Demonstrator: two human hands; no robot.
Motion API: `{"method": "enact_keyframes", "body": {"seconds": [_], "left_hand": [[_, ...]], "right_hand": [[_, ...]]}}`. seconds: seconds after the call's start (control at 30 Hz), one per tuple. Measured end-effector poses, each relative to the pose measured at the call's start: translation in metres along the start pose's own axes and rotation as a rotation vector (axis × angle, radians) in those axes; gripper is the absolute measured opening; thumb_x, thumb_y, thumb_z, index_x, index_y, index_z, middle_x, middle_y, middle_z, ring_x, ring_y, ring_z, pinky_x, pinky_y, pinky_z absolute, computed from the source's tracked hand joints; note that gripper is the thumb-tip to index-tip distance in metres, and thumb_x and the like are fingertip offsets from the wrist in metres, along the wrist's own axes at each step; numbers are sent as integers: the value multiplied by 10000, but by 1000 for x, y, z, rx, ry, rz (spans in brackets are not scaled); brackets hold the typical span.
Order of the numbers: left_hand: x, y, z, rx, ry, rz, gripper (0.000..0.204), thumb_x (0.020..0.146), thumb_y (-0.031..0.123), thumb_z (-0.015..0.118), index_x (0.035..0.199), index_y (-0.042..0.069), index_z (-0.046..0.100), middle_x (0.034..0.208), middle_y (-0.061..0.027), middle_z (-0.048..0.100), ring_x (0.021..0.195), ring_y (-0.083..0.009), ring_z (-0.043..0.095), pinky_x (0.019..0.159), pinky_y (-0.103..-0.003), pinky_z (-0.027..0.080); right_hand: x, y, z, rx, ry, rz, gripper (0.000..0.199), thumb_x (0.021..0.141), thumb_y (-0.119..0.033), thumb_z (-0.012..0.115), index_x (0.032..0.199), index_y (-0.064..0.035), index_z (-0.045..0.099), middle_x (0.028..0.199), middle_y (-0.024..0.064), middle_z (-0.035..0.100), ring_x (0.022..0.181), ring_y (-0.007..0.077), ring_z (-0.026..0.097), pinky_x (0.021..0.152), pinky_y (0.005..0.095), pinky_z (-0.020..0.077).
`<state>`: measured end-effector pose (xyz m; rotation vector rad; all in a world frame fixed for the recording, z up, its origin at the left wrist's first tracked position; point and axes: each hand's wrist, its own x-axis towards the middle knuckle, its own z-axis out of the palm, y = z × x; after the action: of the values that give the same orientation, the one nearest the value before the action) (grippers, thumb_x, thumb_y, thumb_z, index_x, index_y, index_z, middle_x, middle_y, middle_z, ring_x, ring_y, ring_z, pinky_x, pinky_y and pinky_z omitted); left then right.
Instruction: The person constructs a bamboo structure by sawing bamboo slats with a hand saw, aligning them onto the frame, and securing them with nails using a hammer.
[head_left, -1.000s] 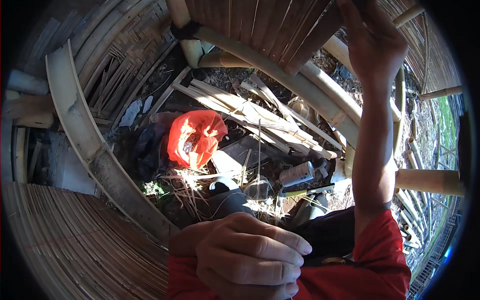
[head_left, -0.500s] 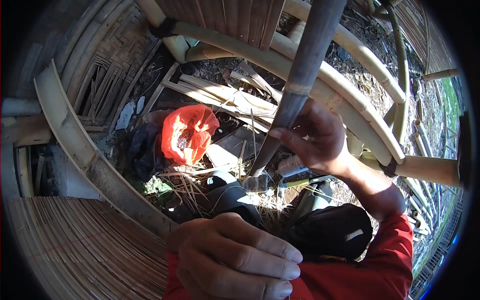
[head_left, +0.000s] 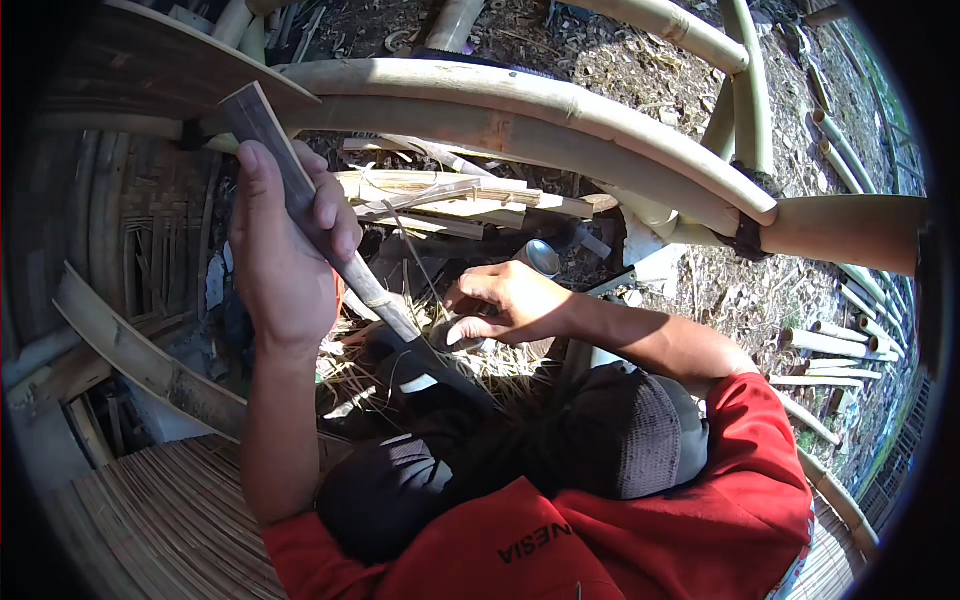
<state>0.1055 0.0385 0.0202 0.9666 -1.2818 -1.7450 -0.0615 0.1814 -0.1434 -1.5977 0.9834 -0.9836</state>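
Note:
My left hand point(head_left: 285, 265) is raised at the left and grips a long grey-brown bamboo slat point(head_left: 262, 125). The slat slants from the upper left down toward the middle. My right hand point(head_left: 505, 300) reaches in from the right with curled fingers, resting by the slat's lower end point(head_left: 425, 350) over dry grass. What its fingers close on is hidden. A round metal object point(head_left: 541, 257) lies just above that hand. Both of my sleeves are red point(head_left: 740, 470).
A thick curved bamboo pole point(head_left: 560, 115) arches across the top and is lashed to another pole point(head_left: 850, 230) at the right. Split bamboo strips point(head_left: 470, 200) pile up behind the hands. A woven mat point(head_left: 165, 520) lies lower left. A dark knitted cloth point(head_left: 625, 430) sits at the lower middle.
My left hand rose from a fist low in front and took hold of the slat. My right hand let go of the slat higher up and dropped to its lower end.

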Motion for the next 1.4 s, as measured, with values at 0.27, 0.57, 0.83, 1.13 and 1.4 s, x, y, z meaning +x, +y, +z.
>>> {"method": "enact_keyframes", "body": {"seconds": [0.27, 0.57, 0.83, 1.13, 1.4], "left_hand": [[34, 13, 37, 221, 43, -38, 592, 1046, 629, 462, 880, 76, 593, 641, -8, 536, 520, -106, 526, 488, -255, 398], [43, 50, 68, 380, 42, 2, 517, 1053, 587, 476, 904, 97, 544, 610, 27, 412, 452, -67, 381, 447, -220, 294], [48, 45, 70, 428, 191, -59, 511, 1056, 577, 456, 831, 122, 514, 583, 39, 356, 429, -62, 324, 417, -210, 262], [81, 20, 79, 418, 129, -119, 541, 1058, 610, 440, 834, 124, 522, 576, 44, 338, 426, -60, 319, 426, -205, 258], [86, 68, 36, 365, 62, -31, 438, 1076, 500, 473, 958, 89, 565, 691, 28, 439, 452, -40, 349, 408, -197, 274]], "right_hand": [[-121, 82, -53, -873, 280, -17, 342, 836, -6, 697, 1177, -22, 703, 1111, 146, 700, 1110, 300, 691, 930, 428, 588], [-105, 96, -73, -1029, 207, -157, 448, 805, -101, 708, 1249, -55, 664, 1011, 72, 632, 1015, 259, 650, 995, 467, 491], [-218, 90, -42, -840, 431, 7, 180, 793, -97, 820, 919, -111, 692, 795, 28, 594, 714, 235, 595, 717, 381, 479], [-442, 44, -28, -1073, 1084, 930, 63, 985, -79, 658, 971, -18, 654, 842, 160, 652, 712, 353, 630, 643, 438, 495], [-384, 13, -63, -1110, 960, 693, 86, 945, -55, 721, 922, -42, 639, 737, 118, 590, 609, 295, 565, 561, 398, 458]]}}
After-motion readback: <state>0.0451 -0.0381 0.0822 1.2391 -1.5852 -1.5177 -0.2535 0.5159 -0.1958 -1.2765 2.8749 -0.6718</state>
